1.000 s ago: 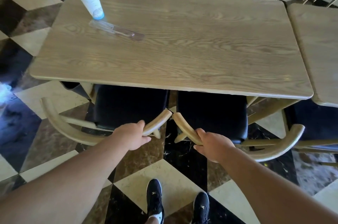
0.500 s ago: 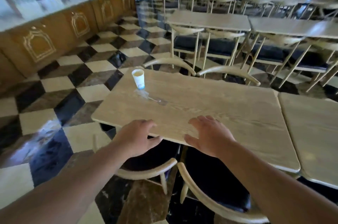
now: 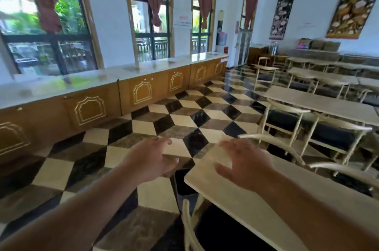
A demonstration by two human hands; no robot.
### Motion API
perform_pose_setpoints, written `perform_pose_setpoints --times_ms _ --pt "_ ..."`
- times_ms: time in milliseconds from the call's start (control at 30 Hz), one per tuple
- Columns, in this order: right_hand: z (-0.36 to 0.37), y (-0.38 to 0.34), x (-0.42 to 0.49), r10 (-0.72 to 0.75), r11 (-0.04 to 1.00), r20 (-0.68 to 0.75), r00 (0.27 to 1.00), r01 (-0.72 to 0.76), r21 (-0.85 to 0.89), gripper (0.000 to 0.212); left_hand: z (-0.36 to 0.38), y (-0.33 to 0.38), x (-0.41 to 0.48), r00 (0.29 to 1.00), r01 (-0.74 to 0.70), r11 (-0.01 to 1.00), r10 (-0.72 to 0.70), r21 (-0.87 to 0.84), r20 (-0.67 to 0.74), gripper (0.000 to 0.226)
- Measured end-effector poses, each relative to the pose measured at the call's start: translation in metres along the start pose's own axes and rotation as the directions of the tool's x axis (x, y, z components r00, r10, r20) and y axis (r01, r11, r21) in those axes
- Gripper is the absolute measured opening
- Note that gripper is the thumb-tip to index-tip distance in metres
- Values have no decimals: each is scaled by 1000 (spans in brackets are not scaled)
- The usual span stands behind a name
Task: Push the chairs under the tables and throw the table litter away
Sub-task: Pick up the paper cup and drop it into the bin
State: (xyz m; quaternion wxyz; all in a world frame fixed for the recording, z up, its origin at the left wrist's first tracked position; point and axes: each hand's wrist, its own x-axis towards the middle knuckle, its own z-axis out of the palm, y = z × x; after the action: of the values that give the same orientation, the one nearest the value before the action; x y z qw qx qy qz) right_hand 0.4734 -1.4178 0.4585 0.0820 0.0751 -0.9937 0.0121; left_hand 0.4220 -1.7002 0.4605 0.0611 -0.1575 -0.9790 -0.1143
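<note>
Both hands have let go of the chair backs and lifted, and the view has swung up and left, so this pair of chairs looks done and the litter comes next. The left hand [image 3: 151,159] and right hand [image 3: 244,163] hover open and empty. The counter [image 3: 235,199] lies under the right hand, a tucked chair [image 3: 189,228] below it. The cup is out of view.
</note>
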Motion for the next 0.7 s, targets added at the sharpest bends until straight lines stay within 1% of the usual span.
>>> perform_pose_setpoints --times_ms 100,167,267,334,400,467,534,634,701 --pt "4 -56 47 -23 999 -8 1000 24 25 63 -24 -80 8 996 36 999 -36 -4 -86 59" --pt "10 -88 75 14 997 3 1000 -14 78 56 -34 -124 13 995 44 999 -47 -26 -87 53" --pt "20 -130 113 55 992 -13 998 -53 112 50 -40 -181 28 996 28 1000 -28 8 -82 46" --pt "29 -151 136 50 993 -45 998 -44 112 57 -39 -211 45 996 -3 999 6 42 -83 54" --pt "41 -169 156 48 992 -56 997 -41 115 69 -35 -231 62 997 -44 997 48 66 -60 70" --pt "52 -180 177 65 990 -17 998 -62 125 78 -29 -242 82 997 -69 995 71 67 -27 82" --pt "64 -184 201 84 987 11 996 -84 135 81 -18 -251 105 996 -89 995 89 47 17 85" --pt "87 -175 242 105 985 34 994 -109 134 78 1 -266 149 989 -129 991 126 28 75 82" --pt "107 -164 274 124 983 39 991 -128 135 76 16 -277 189 987 -132 990 127 43 100 80"
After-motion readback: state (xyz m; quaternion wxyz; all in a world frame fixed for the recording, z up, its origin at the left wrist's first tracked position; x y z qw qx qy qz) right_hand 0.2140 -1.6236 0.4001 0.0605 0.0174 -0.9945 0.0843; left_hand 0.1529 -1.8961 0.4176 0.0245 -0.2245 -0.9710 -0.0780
